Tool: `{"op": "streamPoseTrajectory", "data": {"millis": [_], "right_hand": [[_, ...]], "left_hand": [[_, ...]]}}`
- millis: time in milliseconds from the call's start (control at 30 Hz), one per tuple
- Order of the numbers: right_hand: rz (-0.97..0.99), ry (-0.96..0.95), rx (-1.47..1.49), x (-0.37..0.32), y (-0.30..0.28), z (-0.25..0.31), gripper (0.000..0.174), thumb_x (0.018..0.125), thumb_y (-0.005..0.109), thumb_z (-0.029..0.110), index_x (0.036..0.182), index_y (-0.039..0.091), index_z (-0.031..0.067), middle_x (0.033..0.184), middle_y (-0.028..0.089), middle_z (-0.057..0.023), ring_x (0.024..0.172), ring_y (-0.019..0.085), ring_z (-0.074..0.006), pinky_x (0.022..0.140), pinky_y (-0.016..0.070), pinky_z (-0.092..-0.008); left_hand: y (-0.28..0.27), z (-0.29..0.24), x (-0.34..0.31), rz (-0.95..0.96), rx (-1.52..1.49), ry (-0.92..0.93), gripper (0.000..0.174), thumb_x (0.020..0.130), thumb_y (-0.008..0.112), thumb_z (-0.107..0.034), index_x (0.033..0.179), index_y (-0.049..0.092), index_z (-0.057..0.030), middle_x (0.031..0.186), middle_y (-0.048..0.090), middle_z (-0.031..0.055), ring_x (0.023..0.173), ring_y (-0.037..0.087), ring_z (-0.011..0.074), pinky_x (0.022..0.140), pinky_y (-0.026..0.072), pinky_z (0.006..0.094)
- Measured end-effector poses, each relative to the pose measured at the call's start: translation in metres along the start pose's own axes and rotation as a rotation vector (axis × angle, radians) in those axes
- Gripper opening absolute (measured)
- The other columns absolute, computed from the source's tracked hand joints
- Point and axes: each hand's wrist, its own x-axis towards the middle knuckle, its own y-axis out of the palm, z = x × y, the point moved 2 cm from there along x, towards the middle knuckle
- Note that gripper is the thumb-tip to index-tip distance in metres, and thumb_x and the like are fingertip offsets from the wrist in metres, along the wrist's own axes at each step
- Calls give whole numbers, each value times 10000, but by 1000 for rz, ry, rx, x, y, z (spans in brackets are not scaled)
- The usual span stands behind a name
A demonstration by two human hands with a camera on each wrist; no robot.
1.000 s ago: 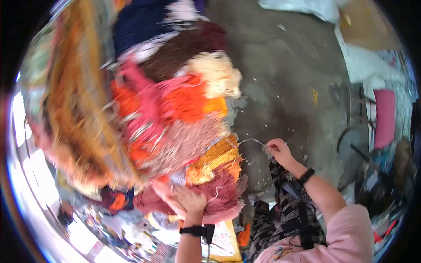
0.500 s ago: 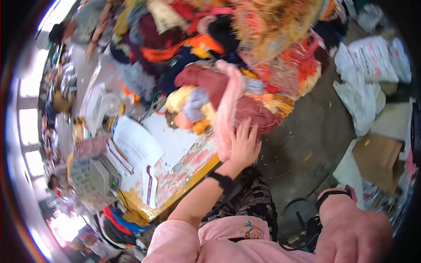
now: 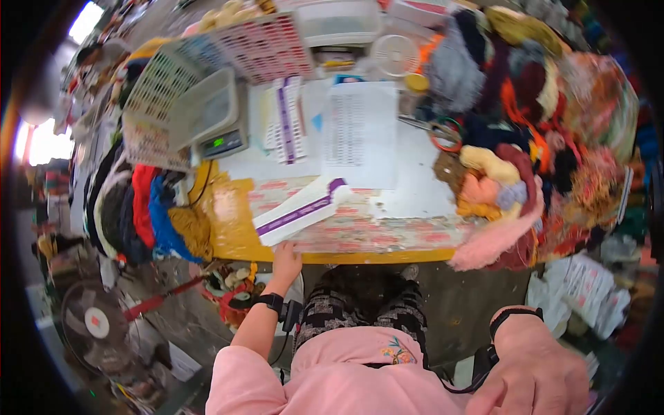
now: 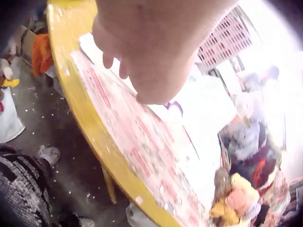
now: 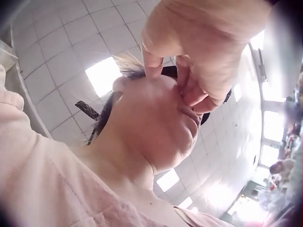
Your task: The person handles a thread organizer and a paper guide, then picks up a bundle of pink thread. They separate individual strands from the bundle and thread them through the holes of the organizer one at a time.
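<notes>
The left hand [image 3: 287, 264] is at the near edge of the table [image 3: 232, 214], its fingertips right by the lower border of a white strip [image 3: 296, 214] with a purple band. The strip lies slantwise on the tabletop, its far end reaching up and rightward from that hand. Whether the fingers grip it or merely rest beside it cannot be told (the left wrist view has the hand covering much of the strip). A printed sheet [image 3: 361, 135] lies beyond the strip, and a scale [image 3: 223, 146] stands farther left.

The right hand [image 3: 536, 384] is well apart from the left and from the strip, raised at the person's face with fingers bent; whether they pinch anything cannot be told. A pink yarn bundle [image 3: 498, 238] droops over the table's right front edge.
</notes>
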Motion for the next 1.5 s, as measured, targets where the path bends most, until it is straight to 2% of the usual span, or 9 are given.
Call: {"op": "streamPoseTrajectory", "data": {"millis": [267, 500, 633, 767, 867, 1000, 1100, 1233, 1500], "right_hand": [[-385, -107, -333, 71, 12, -90, 134, 757, 600, 156, 863, 624, 77, 983, 579, -103, 892, 520, -221, 731, 384, -320], [-204, -3, -542, 71, -9, -101, 279, 754, 601, 221, 1027, 551, 187, 1070, 536, -101, 929, 473, -255, 702, 370, -327], [-349, 14, -492, 57, -20, -85, 287, 752, 605, 227, 1031, 549, 190, 1070, 535, -106, 937, 469, -263, 716, 368, -347], [-555, 318, -523, 14, -61, -88, 355, 700, 624, 211, 985, 539, 16, 1028, 505, -135, 910, 483, -255, 766, 392, -349], [-718, 395, -458, -38, -102, -108, 509, 669, 632, 168, 1106, 455, -24, 1147, 424, -127, 986, 449, -205, 839, 347, -301], [-912, 622, -378, -111, -133, -151, 451, 741, 592, 149, 1145, 445, 16, 1202, 373, -103, 1026, 426, -148, 831, 356, -280], [-1068, 707, -333, -129, -142, -186, 362, 770, 541, 36, 1124, 465, 32, 1072, 461, -46, 934, 465, -112, 772, 384, -238], [-1083, 823, -348, -111, -160, -234, 274, 780, 542, 48, 1053, 513, 36, 937, 527, -34, 844, 509, -99, 704, 424, -228], [-951, 1020, -698, -51, -241, -292, 289, 758, 557, 67, 1043, 516, 33, 962, 510, -59, 876, 503, -124, 722, 422, -250]], "left_hand": [[-27, 55, 51, 23, -43, -6, 421, 664, 625, -118, 1041, 470, -12, 1081, 457, 190, 1016, 430, 356, 846, 377, 394], [-16, 32, 108, 110, 83, -39, 587, 657, 653, -223, 1140, 405, 0, 1145, 427, 228, 1058, 409, 365, 882, 358, 384], [5, 20, 126, 161, -153, -45, 602, 709, 619, -239, 1162, 352, 53, 1107, 454, 235, 1024, 450, 337, 846, 395, 381], [10, 0, 157, 160, -1129, -653, 615, 780, 554, -168, 1242, 217, 58, 1136, 415, 172, 1004, 472, 235, 810, 433, 317], [9, -6, 193, -189, -1132, -779, 653, 754, 591, -179, 1231, 220, 71, 1126, 410, 175, 991, 472, 234, 797, 433, 308], [6, 20, 240, -572, -35, -264, 788, 646, 696, -292, 1195, 269, 79, 1118, 406, 228, 972, 458, 367, 797, 415, 393], [-27, 14, 269, -543, 196, -75, 801, 610, 715, -315, 1171, 301, 81, 1088, 426, 245, 951, 457, 407, 819, 398, 420], [-48, 38, 300, -115, 70, -455, 707, 603, 714, -322, 1115, 387, 40, 1004, 488, 180, 901, 508, 323, 740, 438, 384], [-47, 59, 296, -103, -294, -430, 550, 628, 682, -336, 1041, 489, -28, 958, 526, 136, 891, 516, 284, 735, 429, 355]]}}
